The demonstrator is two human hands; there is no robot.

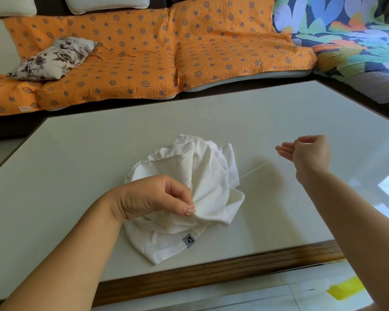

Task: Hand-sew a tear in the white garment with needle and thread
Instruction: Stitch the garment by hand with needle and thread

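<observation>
Head view, white garment [198,176]: I see it bunched in a heap near the middle of the bench [76,164], grey label [188,240] towards me.
Head view, left hand [157,198]: thumb and forefinger pinch a fold of the cloth just where the thread [252,170] leaves it. The other fingers are curled over the heap.
Head view, right hand [310,153]: raised well out to the right, with thumb and forefinger closed on what I take to be the needle [309,135], a thin sliver poking above them. The remaining fingers are stretched out loose.
Thread: it runs in a straight, taut line from the pinched fold towards the right hand, and its far end is too faint to follow.
Risk, puckering: I judge that a harder pull would gather the cloth along the seam.
Risk, snap or unthreading: more tension could break the thread or slip it out of the eye.
Risk, lost place: if the left pinch loosens, the fold drops into the heap and the tear, which I can't see, is hard to find again.
</observation>
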